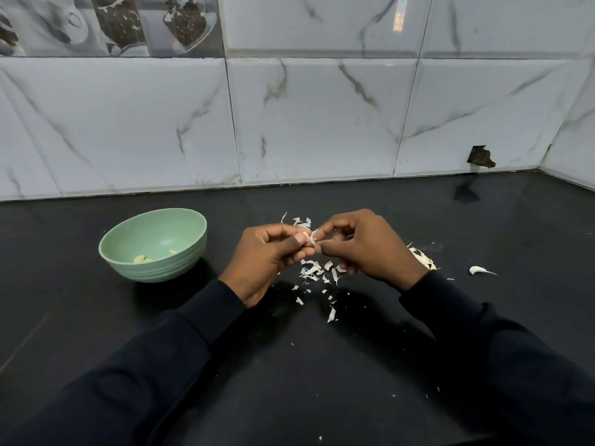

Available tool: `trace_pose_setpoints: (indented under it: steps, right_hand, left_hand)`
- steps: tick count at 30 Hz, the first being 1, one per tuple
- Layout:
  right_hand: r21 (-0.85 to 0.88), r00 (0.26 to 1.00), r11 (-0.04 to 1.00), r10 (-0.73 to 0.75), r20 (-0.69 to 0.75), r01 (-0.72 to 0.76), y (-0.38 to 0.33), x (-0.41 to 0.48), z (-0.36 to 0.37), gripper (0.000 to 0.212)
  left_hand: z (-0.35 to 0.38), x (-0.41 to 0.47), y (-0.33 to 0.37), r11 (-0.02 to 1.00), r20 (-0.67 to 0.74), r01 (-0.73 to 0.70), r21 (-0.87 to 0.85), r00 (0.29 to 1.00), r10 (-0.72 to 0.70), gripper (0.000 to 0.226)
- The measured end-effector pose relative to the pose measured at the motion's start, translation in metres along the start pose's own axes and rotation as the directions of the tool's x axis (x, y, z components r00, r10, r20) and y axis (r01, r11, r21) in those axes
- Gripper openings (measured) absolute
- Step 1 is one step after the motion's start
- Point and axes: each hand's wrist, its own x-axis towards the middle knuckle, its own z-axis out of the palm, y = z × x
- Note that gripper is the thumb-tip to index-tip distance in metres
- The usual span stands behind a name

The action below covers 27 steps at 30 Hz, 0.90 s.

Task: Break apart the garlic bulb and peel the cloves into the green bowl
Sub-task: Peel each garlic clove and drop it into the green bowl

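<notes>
A pale green round bowl with a ribbed outer wall stands on the glossy black countertop. Inside the bowl lie a few peeled yellowish cloves, low on its floor toward the near side, with one more a little apart from them.

To the right of the bowl, raised above the counter, the left hand and the right hand meet at their fingertips around a small whitish garlic clove. The left thumb and curled fingers clamp the clove. The right thumb and forefinger pinch it from the other side, where a flake of its skin stands out. How much skin is still on it cannot be told.

Under the hands, right of the bowl, lies a scatter of white papery skin scraps. Farther from the bowl, behind the right wrist, is a heap of pale garlic pieces. Farthest right is a single unpeeled clove with a thin tail. Behind the bowl rises a white marble-patterned tile wall.
</notes>
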Motion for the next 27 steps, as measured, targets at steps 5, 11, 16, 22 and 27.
trace_pose_setpoints:
  steps: [5, 11, 16, 22, 27]
  right_hand:
    - [0.065, 1.0, 0.998, -0.011, -0.02, 0.012, -0.005, -0.002, 0.002, 0.006]
    - [0.034, 1.0, 0.999, -0.028, 0.01, 0.028, -0.004, -0.001, 0.008, 0.011]
    - [0.006, 0.997, 0.998, -0.065, -0.035, 0.066, -0.006, -0.004, 0.013, 0.014]
    - [0.011, 0.994, 0.997, -0.08, -0.068, 0.081, -0.005, -0.004, 0.016, 0.021]
    - [0.085, 0.997, 0.994, -0.064, -0.053, 0.068, -0.006, -0.004, 0.015, 0.02]
  left_hand:
    - [0.004, -0.002, 0.0, 0.992, -0.029, -0.077, 0.098, 0.996, 0.08, 0.01]
    - [0.006, -0.003, -0.002, 0.982, -0.08, -0.099, 0.161, 0.99, 0.113, 0.014]
    - [0.006, -0.002, -0.002, 0.971, -0.072, -0.126, 0.205, 0.987, 0.144, 0.015]
    - [0.009, -0.003, -0.003, 0.95, -0.061, -0.172, 0.262, 0.979, 0.194, 0.012]
    - [0.011, -0.004, -0.001, 0.924, -0.051, -0.203, 0.325, 0.971, 0.232, 0.011]
